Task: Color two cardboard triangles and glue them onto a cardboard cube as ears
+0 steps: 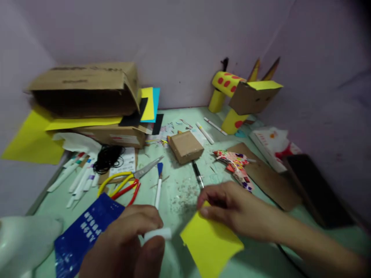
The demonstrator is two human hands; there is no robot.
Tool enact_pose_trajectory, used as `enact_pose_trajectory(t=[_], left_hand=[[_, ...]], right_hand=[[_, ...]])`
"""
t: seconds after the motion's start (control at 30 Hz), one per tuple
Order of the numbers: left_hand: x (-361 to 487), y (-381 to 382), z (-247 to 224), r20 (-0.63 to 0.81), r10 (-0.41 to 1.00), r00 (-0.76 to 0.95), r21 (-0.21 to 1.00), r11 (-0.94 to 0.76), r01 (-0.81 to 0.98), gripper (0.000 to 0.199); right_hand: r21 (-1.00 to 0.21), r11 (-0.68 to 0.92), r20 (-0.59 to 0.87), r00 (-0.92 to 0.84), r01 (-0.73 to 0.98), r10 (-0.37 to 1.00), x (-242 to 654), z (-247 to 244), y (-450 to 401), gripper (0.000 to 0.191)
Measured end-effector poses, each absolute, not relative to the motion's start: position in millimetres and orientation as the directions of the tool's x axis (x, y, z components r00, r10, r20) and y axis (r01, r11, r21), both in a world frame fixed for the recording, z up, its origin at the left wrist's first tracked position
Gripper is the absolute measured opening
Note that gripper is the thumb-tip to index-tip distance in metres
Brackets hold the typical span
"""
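Observation:
My left hand (130,235), large in the foreground, pinches a small white piece (158,234) between thumb and forefinger; its exact kind is unclear. In my right hand (226,204) the thumb and fingers grip the upper edge of a yellow paper piece (213,245), which hangs above the table. Beyond the hands stands a small cardboard box (186,146), with coloured tips at its back left. A dark pen (198,173) lies between that box and my right hand. Red-and-yellow-handled scissors (130,179) and a blue-tipped white marker (159,185) lie past my left hand.
A yellow giraffe-like figure (232,83) with red dots stands at the back right. Stacked cardboard boxes (87,73), yellow sheets (29,135) and several markers (78,185) occupy the left. A blue packet (84,235), a black phone-like slab (315,189) and flat cardboard (266,177) lie around.

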State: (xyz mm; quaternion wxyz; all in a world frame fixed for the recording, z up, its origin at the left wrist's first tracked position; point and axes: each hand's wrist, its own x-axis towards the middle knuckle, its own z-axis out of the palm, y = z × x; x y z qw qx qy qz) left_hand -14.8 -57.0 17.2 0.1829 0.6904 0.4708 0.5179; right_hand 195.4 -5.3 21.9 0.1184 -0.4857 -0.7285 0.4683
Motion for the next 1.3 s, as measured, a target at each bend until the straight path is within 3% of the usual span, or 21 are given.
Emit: enact_pose_trajectory(t=[0.1,0.3,0.43,0.7,0.9,1.13,1.3], left_hand=[[15.7,-61.5,9.1,0.46,0.876,0.143,0.782,-0.476,0.402,0.015],[45.2,-66.9,-8.8,0.337,0.873,0.352,0.783,-0.468,0.411,0.005],[51.9,-66.1,-14.8,0.291,0.881,0.374,0.691,-0.463,0.555,0.006],[70.4,-80.8,-40.7,0.211,0.888,0.409,0.68,-0.434,0.591,0.008],[81.7,-80.8,-49.9,0.24,0.883,0.404,0.655,-0.455,0.603,0.014],[95.4,-80.4,-50.3,0.289,0.844,0.453,0.497,-0.536,0.682,0.018],[101.7,-74.6,-45.9,0.215,0.859,0.465,0.588,-0.494,0.64,0.017]], right_hand=[[-0.732,0.026,-0.35,-0.409,0.681,0.843,229.2,-13.5,-38.7,0.016],[-0.728,0.206,-0.044,-0.344,0.654,0.938,232.7,-40.9,-43.1,0.022],[-0.691,0.244,0.012,-0.327,0.681,0.945,246.3,-33.7,-54.5,0.039],[-0.586,0.187,-0.087,-0.29,0.788,0.953,260.5,-37.6,-87.4,0.024],[-0.657,0.122,-0.102,-0.248,0.744,0.963,260.2,-44.1,-86.4,0.02],[-0.702,0.073,-0.101,-0.201,0.709,0.974,260.2,-49.3,-85.1,0.019],[-0.724,0.067,-0.121,-0.222,0.686,0.967,261.2,-46.8,-84.2,0.021]])
